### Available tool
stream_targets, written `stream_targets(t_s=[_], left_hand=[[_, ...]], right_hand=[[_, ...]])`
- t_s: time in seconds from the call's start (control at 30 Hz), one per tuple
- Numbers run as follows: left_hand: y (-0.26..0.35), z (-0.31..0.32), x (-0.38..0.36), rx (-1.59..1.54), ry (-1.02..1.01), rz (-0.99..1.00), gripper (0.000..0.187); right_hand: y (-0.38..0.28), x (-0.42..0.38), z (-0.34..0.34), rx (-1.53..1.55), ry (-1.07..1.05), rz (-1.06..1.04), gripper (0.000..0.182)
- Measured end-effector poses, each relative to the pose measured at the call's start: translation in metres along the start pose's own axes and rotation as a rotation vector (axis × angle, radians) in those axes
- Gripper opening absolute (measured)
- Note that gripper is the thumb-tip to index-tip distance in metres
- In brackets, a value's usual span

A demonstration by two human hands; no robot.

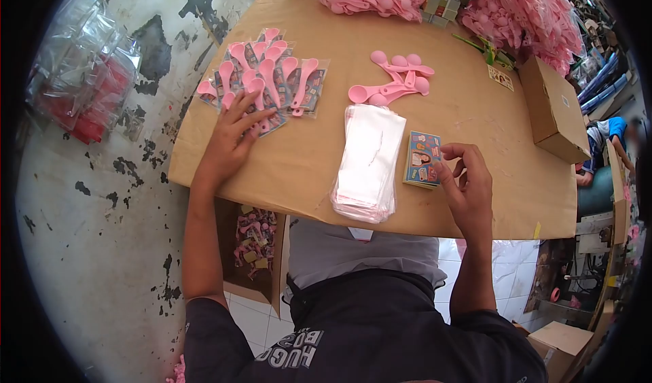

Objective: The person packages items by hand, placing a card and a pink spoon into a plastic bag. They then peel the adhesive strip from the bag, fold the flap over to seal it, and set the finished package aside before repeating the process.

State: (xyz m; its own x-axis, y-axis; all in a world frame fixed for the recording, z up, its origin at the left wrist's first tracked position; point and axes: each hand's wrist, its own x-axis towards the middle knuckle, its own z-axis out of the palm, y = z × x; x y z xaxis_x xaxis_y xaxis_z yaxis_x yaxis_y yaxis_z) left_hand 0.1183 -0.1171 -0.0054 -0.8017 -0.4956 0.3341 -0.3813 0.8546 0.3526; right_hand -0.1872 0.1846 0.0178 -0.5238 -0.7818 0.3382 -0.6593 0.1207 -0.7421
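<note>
My left hand (234, 138) rests with spread fingers on the near edge of a pile of packed pink measuring spoons (268, 77), each in a clear bag with a printed card. One packed spoon (305, 87) lies at the pile's right side. My right hand (468, 182) is half curled at the right edge of a stack of printed cards (422, 159), thumb and forefinger apart. Nothing shows between its fingers. Left of the cards lies a stack of clear plastic bags (370, 159). Several loose pink spoons (397, 77) lie beyond the bags.
Big bags of pink spoons (523, 16) stand at the table's far side, near bundled cards (441, 4). A cardboard box (553, 111) sits on the right edge. Below the left edge is an open box of packed spoons (255, 240). Another person (608, 138) is at far right.
</note>
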Motion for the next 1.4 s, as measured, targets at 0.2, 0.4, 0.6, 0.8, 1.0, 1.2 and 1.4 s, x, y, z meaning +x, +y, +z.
stream_targets(t_s=[0.2, 0.4, 0.6, 0.8, 1.0, 1.2, 1.4], left_hand=[[0.016, 0.004, -0.001, 0.283, 0.184, -0.050, 0.046], [0.121, 0.046, 0.011, -0.212, 0.300, -0.136, 0.023], [0.147, 0.068, 0.021, -0.453, 0.018, -0.401, 0.034], [0.150, 0.072, 0.016, -0.700, 0.090, -0.527, 0.022], [0.147, 0.073, 0.009, -0.599, 0.216, -0.258, 0.016], [0.150, 0.074, 0.005, -0.698, 0.325, -0.337, 0.018], [0.151, 0.075, 0.000, -0.805, 0.281, -0.472, 0.015]], right_hand=[[0.015, -0.003, 0.008, -0.172, 0.031, 0.261, 0.045], [0.005, 0.008, 0.015, -0.256, 0.008, 0.348, 0.054], [0.021, 0.014, 0.018, -0.073, 0.000, 0.359, 0.049], [0.030, 0.010, 0.022, 0.191, 0.109, 0.315, 0.031], [0.027, 0.013, 0.018, 0.033, 0.312, 0.007, 0.018], [0.006, 0.007, 0.024, 0.084, 0.290, -0.112, 0.016], [-0.023, -0.007, 0.045, 0.663, -0.152, 0.187, 0.019]])
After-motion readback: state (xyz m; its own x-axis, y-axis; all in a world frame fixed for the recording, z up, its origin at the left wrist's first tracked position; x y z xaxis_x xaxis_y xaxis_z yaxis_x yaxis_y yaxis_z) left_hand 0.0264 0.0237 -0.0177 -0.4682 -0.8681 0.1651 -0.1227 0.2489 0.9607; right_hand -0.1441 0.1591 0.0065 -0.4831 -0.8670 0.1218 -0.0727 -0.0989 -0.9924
